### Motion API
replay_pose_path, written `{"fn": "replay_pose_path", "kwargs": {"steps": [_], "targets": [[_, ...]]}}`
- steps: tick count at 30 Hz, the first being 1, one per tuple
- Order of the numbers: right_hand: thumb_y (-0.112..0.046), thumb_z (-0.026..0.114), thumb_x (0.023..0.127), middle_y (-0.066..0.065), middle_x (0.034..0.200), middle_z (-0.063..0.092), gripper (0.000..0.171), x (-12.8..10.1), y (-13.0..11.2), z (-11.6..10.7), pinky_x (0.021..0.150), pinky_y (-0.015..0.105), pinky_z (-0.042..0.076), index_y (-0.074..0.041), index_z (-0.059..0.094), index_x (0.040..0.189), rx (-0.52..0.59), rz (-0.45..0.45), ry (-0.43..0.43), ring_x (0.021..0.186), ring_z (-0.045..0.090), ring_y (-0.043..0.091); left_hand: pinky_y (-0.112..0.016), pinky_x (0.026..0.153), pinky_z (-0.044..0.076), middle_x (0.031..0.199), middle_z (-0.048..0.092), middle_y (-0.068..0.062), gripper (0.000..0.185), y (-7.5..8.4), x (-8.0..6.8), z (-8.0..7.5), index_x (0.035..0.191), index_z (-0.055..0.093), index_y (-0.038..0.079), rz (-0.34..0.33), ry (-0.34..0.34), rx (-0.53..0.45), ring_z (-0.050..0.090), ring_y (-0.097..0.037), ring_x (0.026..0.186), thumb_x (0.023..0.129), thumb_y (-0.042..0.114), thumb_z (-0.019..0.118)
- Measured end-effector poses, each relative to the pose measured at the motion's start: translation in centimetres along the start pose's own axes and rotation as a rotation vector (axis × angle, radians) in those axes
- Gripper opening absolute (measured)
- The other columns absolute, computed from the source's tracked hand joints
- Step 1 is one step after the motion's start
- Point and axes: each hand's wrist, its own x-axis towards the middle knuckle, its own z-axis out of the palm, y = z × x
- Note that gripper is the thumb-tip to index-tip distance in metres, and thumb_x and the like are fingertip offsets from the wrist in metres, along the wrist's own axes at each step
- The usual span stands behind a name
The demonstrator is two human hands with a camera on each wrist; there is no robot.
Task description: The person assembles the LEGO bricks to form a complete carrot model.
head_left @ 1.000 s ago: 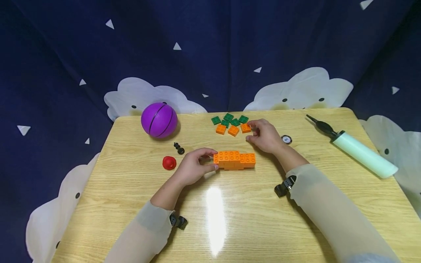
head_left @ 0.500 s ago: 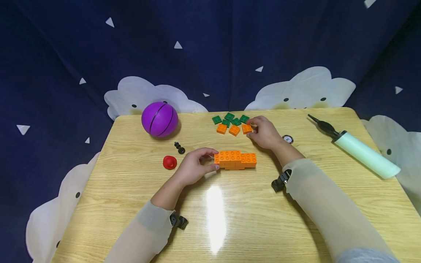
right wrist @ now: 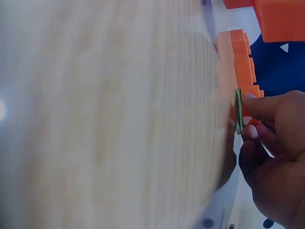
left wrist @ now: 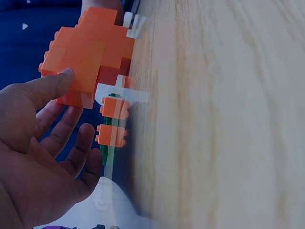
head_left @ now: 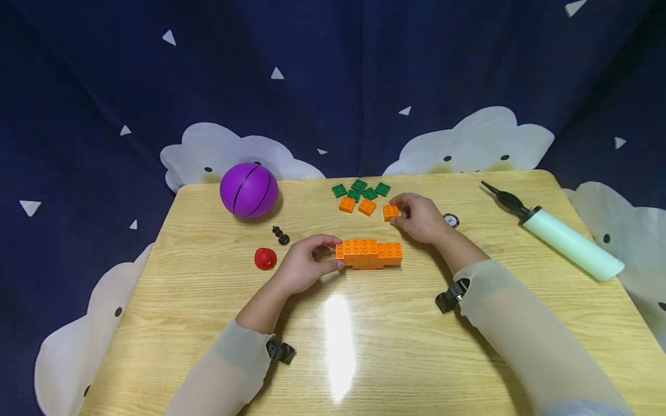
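Note:
A long, stepped build of orange toy bricks [head_left: 362,255] stands in the middle of the table. Its left end is pinched between the thumb and fingers of my left hand [head_left: 303,264]; in the left wrist view the thumb presses the side of the build [left wrist: 88,57]. Farther back and to the right, my right hand [head_left: 422,218] pinches a single orange brick [head_left: 390,212] at its right side. Two loose orange bricks, one of them the middle brick [head_left: 366,207], lie just left of it. Behind these lie several flat green bricks [head_left: 359,185].
At the back left sits a purple ball [head_left: 249,190]. A red hat-shaped piece [head_left: 265,259] and a small black beaded piece [head_left: 281,235] lie left of my left hand. A poker chip [head_left: 451,220] lies beside my right wrist, and a hand pump [head_left: 572,242] lies farther right.
My right hand has closed its fingers on the rightmost loose orange brick and drawn it slightly toward me, away from the other two. The left hand keeps its hold on the build.

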Motion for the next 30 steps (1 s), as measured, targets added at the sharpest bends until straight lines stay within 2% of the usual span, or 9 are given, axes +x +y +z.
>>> {"fn": "replay_pose_path", "kwargs": {"steps": [9,15,22,30], "targets": [[-0.018,0.075,0.096,0.009,0.109,0.065,0.036,-1.6,-0.2,0.0,0.077,0.04,0.045,-0.011,0.068,0.131,0.024,-0.05,0.021,0.087,0.055,0.026,-0.044,0.098,0.052,0.12,0.069,0.01,0.038,0.0,-0.1,0.1,0.124,0.073,0.026,-0.01,0.005,0.005,0.063,-0.022,0.115,0.088,0.025,0.085],[-0.018,0.076,0.095,0.008,0.12,0.068,0.036,-2.6,-0.3,-0.1,0.078,0.039,0.047,-0.013,0.07,0.13,0.051,-0.073,0.034,0.088,0.058,0.024,-0.044,0.096,0.053,0.12,0.07,0.01,0.038,0.0,-0.1,0.1,0.124,0.072,0.027,-0.011,0.008,0.002,0.063,-0.022,0.114,0.088,0.025,0.085],[-0.02,0.078,0.095,0.006,0.115,0.069,0.036,-3.9,-0.7,-0.5,0.074,0.036,0.048,-0.014,0.071,0.129,0.079,-0.105,0.043,0.084,0.058,0.021,-0.044,0.095,0.053,0.118,0.069,0.009,0.038,-0.1,-0.1,0.2,0.124,0.072,0.027,-0.015,0.007,0.001,0.063,-0.021,0.111,0.088,0.025,0.085],[-0.021,0.077,0.096,0.005,0.122,0.068,0.035,-5.0,-1.3,-1.2,0.069,0.033,0.05,-0.015,0.071,0.131,0.1,-0.159,0.049,0.083,0.059,0.019,-0.043,0.094,0.053,0.119,0.069,0.009,0.039,-0.1,-0.1,0.2,0.125,0.072,0.027,-0.02,0.001,-0.007,0.064,-0.021,0.111,0.089,0.025,0.085]]}}
